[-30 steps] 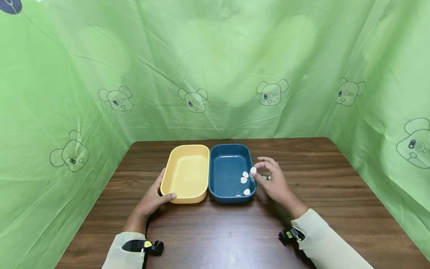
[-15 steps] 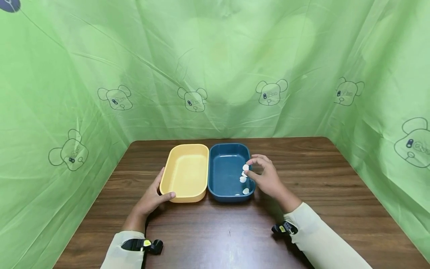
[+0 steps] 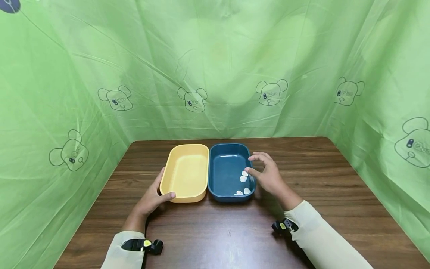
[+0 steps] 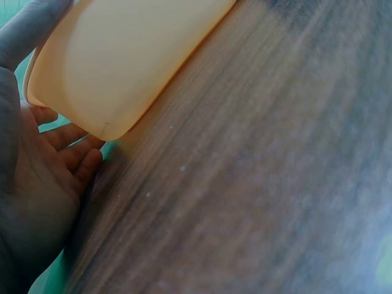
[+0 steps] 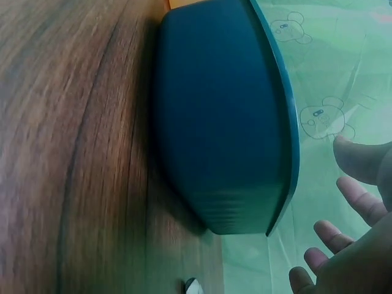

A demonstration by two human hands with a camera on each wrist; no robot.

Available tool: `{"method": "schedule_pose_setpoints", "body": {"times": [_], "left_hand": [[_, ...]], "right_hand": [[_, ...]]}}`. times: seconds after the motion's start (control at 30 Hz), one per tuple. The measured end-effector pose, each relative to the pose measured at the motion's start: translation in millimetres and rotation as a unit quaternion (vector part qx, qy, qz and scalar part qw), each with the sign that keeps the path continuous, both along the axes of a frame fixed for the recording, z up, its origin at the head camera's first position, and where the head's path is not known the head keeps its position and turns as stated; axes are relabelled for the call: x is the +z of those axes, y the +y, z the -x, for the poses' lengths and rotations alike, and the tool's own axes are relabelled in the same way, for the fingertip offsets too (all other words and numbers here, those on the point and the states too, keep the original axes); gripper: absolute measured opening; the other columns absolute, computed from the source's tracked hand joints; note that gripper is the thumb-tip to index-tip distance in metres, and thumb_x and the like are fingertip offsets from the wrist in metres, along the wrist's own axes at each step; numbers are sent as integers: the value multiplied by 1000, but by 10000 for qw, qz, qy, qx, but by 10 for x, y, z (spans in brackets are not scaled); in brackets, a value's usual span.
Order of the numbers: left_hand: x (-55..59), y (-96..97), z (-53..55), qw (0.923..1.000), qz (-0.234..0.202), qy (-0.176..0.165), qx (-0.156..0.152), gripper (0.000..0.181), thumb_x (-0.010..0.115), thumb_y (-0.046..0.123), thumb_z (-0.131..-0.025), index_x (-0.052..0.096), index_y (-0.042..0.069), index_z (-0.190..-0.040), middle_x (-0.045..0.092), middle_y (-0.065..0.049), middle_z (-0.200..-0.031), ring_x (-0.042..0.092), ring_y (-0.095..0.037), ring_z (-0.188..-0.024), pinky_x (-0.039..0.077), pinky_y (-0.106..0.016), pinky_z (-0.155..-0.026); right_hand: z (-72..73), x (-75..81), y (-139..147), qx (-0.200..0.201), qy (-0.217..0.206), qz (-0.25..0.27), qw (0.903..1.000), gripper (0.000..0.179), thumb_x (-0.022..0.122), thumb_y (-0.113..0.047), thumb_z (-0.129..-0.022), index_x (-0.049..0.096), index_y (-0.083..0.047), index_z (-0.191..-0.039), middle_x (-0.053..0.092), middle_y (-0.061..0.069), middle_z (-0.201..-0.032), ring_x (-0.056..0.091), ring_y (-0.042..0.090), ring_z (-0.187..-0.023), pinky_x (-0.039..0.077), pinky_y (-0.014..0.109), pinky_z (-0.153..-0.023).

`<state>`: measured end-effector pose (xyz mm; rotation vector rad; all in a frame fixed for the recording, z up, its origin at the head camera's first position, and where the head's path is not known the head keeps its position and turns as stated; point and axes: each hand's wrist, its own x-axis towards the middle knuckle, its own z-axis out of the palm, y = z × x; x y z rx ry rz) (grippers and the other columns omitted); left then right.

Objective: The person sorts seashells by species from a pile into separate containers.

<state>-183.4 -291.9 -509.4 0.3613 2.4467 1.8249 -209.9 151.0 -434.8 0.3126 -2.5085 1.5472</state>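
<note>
The right hand (image 3: 270, 177), its grip parted and holding nothing, is the nearer one to the white pieces (image 3: 243, 179), which lie left and near of its fingertips (image 3: 248, 170), inside the blue tray (image 3: 226, 166). The left hand (image 3: 150, 200) holds the yellow tray (image 3: 188, 172).

1. Wood-grain desk (image 3: 215, 231), far corners rounded.
2. Yellow tray (image 3: 188, 172) directly on it.
3. Blue tray (image 3: 225, 168) just beside the yellow one.
4. Small pale piece (image 5: 194, 286), probably on the wood too, cut off in the right wrist view.
</note>
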Motion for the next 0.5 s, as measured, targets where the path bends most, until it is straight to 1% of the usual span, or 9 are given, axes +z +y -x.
{"method": "schedule_pose_setpoints", "body": {"times": [0.07, 0.27, 0.37, 0.43, 0.5], "left_hand": [[1, 0, -1, 10000, 0, -9, -1, 116, 84, 13, -92, 6, 19, -178, 17, -22, -182, 53, 4, -132, 42, -10, -106], [-6, -4, -3, 10000, -32, -6, -18, 116, 84, 13, -93, 6, 20, -178, 18, -22, -182, 54, 4, -132, 43, -11, -106], [-9, -5, -1, 9999, -95, 53, -89, 115, 83, 11, -93, 7, 19, -178, 21, -24, -180, 57, 1, -129, 45, -12, -105], [-11, -5, 2, 9997, -143, 93, -146, 114, 82, 10, -93, 7, 18, -178, 23, -26, -179, 59, -1, -127, 47, -14, -104], [-11, -4, 5, 9995, -202, 121, -198, 114, 82, 9, -93, 7, 18, -178, 24, -27, -178, 61, -3, -126, 49, -15, -103]], "right_hand": [[5, 4, 29, -61, -25, 32, 10000, 34, 84, -3, -94, 72, 2, -125, 57, 23, -154, 49, 44, -148, 32, 64, -127], [41, 19, 154, -196, -206, 168, 9995, 35, 83, -2, -94, 71, 5, -126, 58, 25, -153, 49, 43, -149, 37, 61, -122], [75, 9, 239, -298, -320, 193, 9989, 34, 83, -3, -94, 72, 6, -125, 59, 26, -153, 49, 44, -149, 34, 60, -126], [101, -5, 304, -368, -471, 215, 9980, 34, 83, -4, -94, 72, 6, -125, 60, 26, -152, 49, 43, -149, 29, 58, -130], [116, -12, 367, -448, -739, 291, 9958, 36, 83, -6, -94, 71, 4, -126, 61, 25, -152, 49, 41, -147, 30, 56, -128]]}}
